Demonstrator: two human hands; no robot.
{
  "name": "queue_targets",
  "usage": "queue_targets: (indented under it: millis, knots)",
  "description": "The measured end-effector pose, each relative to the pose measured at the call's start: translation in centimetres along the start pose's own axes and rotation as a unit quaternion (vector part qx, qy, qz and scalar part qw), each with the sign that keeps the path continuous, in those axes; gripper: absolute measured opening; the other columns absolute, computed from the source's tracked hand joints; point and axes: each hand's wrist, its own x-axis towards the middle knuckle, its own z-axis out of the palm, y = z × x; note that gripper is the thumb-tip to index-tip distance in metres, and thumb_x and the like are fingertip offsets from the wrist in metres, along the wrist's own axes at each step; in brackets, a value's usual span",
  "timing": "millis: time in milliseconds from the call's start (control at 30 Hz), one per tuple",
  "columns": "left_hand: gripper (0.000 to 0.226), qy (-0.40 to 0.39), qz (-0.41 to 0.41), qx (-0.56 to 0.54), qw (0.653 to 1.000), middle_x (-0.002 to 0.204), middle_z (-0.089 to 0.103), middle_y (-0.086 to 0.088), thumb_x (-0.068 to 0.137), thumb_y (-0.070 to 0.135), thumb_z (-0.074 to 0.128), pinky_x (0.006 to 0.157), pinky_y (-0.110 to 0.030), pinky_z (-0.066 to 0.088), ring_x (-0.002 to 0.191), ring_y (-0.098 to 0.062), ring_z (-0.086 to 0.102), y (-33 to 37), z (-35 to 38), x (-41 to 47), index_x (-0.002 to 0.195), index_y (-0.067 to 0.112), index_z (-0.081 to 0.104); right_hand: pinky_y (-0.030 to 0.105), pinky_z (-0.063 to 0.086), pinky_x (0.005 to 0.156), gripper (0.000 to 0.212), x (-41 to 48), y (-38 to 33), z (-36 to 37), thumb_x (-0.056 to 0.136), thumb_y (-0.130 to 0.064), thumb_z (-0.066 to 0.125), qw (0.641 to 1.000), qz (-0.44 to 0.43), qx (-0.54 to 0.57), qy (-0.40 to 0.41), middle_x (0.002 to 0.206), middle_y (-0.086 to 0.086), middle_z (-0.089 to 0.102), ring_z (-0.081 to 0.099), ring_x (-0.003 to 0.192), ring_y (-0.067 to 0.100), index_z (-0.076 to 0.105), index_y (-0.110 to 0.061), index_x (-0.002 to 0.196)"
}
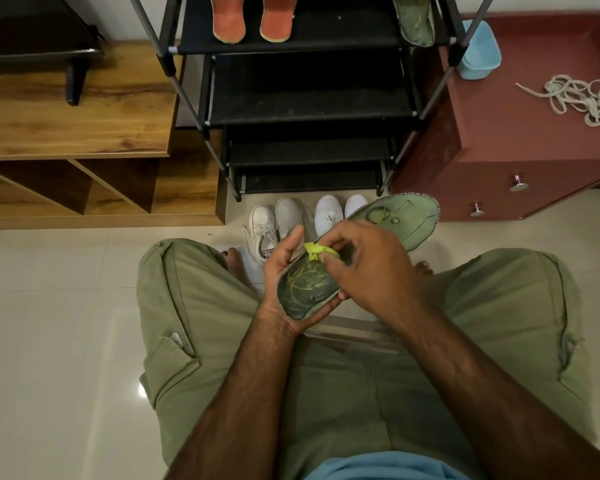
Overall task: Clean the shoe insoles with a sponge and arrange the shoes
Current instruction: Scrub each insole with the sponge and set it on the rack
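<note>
Head view: fingers of the left hand (284, 271) curl under the green insole (409, 216) at centre; the right hand (371, 268) pinches the yellow sponge (317, 251) against it.
Risk: the toe end juts unsupported toward 1 o'clock, so hard rubbing could bend it or slip it from the palm.
Rack top shelf (291, 46), 12 o'clock: two orange insoles (250, 19), plus a second green insole (414, 22).
Blue tub (478, 53), 1 o'clock: contents hidden.

On my left I see a wooden shelf unit (73, 116), and a black stand (32, 36) sits on its top. On my right, a maroon drawer cabinet (516, 109) carries a light blue plastic bin (485, 53) and a tangled pale cord (575, 98), well apart. The floor (49, 306) is glossy tile.
</note>
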Motion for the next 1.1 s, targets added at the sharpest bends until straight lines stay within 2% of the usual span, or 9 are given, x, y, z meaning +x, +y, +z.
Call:
queue_targets:
  millis: [167,300,400,533,600,700,767,933,1100]
  knots:
    - [0.068,-0.004,0.002,0.007,1.000,0.114,0.066,-0.012,0.096,0.062,0.040,0.068,-0.031,0.045,0.093,-0.023,0.056,0.0,0.5,0.0,0.119,0.005,0.069,0.029,0.054,0.065,0.011,1.2,0.9,-1.0,0.089,-0.033,0.075,0.992,0.067,-0.056,0.086,0.092,-0.018,0.067,0.064,0.079,0.000,0.070,-0.036,0.098]
    - [0.058,-0.004,-0.005,-0.006,1.000,0.112,0.070,-0.010,0.094,0.053,0.046,0.076,-0.031,0.050,0.097,-0.022,0.063,0.1,0.2,-0.1,0.118,0.006,0.069,0.035,0.060,0.062,0.011,0.1,0.1,-0.2,0.090,-0.028,0.076,1.000,0.004,-0.016,0.001,0.095,-0.015,0.063,0.065,0.071,0.005,0.068,-0.033,0.098]
    - [0.052,-0.015,0.000,-0.012,1.000,0.117,0.064,-0.014,0.093,0.042,0.045,0.071,-0.035,0.049,0.096,-0.026,0.060,0.2,0.7,-0.3,0.122,0.003,0.061,0.034,0.057,0.068,0.019,0.8,1.1,-0.9,0.092,-0.028,0.074,0.998,0.019,-0.043,0.046,0.096,-0.014,0.063,0.060,0.076,0.001,0.070,-0.036,0.108]
    - [0.047,0.003,0.008,-0.012,1.000,0.117,0.056,-0.019,0.087,0.029,0.051,0.066,-0.038,0.050,0.097,-0.031,0.056,0.3,0.8,-0.2,0.123,-0.001,0.057,0.023,0.050,0.067,0.020,1.7,3.0,-2.7,0.090,-0.025,0.077,0.993,0.038,0.041,0.106,0.090,-0.007,0.062,0.057,0.073,0.005,0.075,-0.035,0.108]
    - [0.050,0.020,0.011,-0.013,1.000,0.118,0.058,-0.020,0.086,0.030,0.051,0.066,-0.038,0.052,0.098,-0.032,0.058,0.3,0.6,0.0,0.125,-0.001,0.057,0.027,0.053,0.063,0.013,1.6,3.3,-2.8,0.090,-0.030,0.078,0.992,0.047,0.073,0.096,0.083,-0.008,0.067,0.063,0.070,0.009,0.076,-0.034,0.102]
    - [0.053,0.032,0.011,-0.031,0.999,0.119,0.064,-0.022,0.082,0.028,0.060,0.074,-0.045,0.060,0.102,-0.036,0.066,0.4,0.6,-0.3,0.127,0.000,0.057,0.030,0.059,0.065,0.007,1.4,3.3,-3.0,0.092,-0.032,0.076,0.988,0.072,0.098,0.091,0.078,-0.010,0.072,0.068,0.071,0.008,0.077,-0.032,0.099]
    - [0.059,0.017,0.012,-0.066,0.998,0.126,0.064,-0.025,0.075,0.025,0.072,0.088,-0.054,0.059,0.112,-0.041,0.066,0.5,0.6,-0.7,0.127,-0.002,0.061,0.030,0.060,0.068,0.005,1.3,3.3,-3.2,0.093,-0.029,0.075,0.987,0.076,0.102,0.096,0.080,-0.012,0.073,0.070,0.074,0.006,0.076,-0.031,0.098]
    - [0.081,-0.021,0.004,-0.102,0.995,0.156,0.039,-0.030,0.086,0.040,0.068,0.117,-0.062,0.034,0.144,-0.045,0.041,0.4,1.0,-0.9,0.146,-0.009,0.046,0.017,0.055,0.065,0.009,1.3,2.8,-3.7,0.090,-0.021,0.076,0.973,0.089,0.162,0.136,0.081,-0.010,0.074,0.071,0.077,0.002,0.068,-0.025,0.090]
    - [0.087,-0.022,0.011,-0.100,0.995,0.164,0.022,-0.028,0.091,0.044,0.059,0.125,-0.060,0.016,0.154,-0.042,0.021,0.2,0.6,-0.6,0.155,-0.007,0.030,0.018,0.052,0.074,0.015,0.8,2.8,-2.9,0.083,-0.017,0.077,0.989,0.017,0.031,0.140,0.094,-0.011,0.065,0.063,0.085,0.002,0.063,-0.022,0.081]
